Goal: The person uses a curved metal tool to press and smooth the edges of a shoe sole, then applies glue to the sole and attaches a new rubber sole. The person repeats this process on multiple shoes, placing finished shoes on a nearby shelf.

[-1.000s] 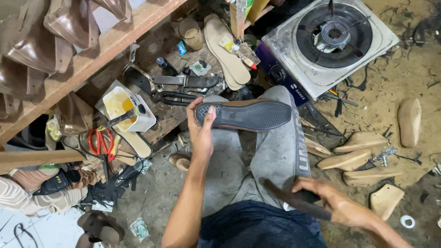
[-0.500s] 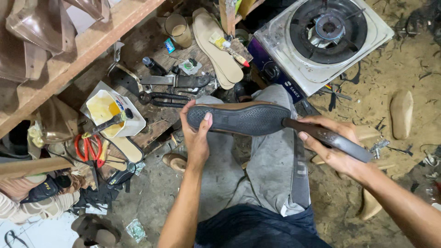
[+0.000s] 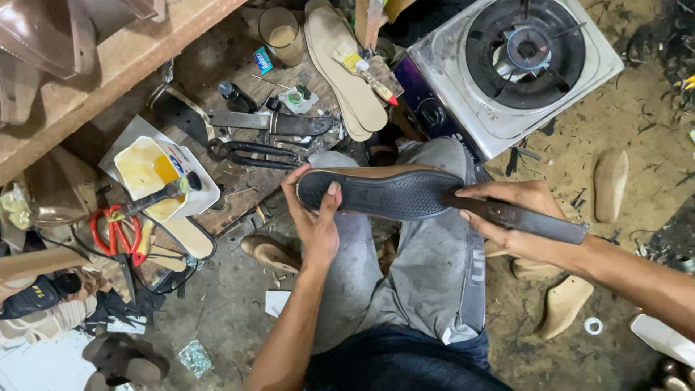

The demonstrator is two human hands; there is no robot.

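Observation:
A black rubber shoe sole (image 3: 384, 194), tread side up, lies across my knee with a tan edge showing along its far side. My left hand (image 3: 315, 217) grips its toe end, thumb pressed on the tread. My right hand (image 3: 510, 217) holds a long dark flat tool (image 3: 532, 219) whose tip rests against the heel end of the sole. My grey trousers (image 3: 427, 282) are underneath.
A gas stove (image 3: 517, 65) stands at the upper right. Tan insoles (image 3: 347, 69), a glue tube (image 3: 365, 72), pincers (image 3: 250, 153) and a knife (image 3: 271, 124) lie on a wooden board. A glue tub with brush (image 3: 156, 181) and red scissors (image 3: 112, 232) sit left. Wooden lasts (image 3: 612, 181) lie on the floor.
My right hand came up from my lap with the dark tool and brought its tip to the heel end of the sole. My left hand kept hold of the toe end.

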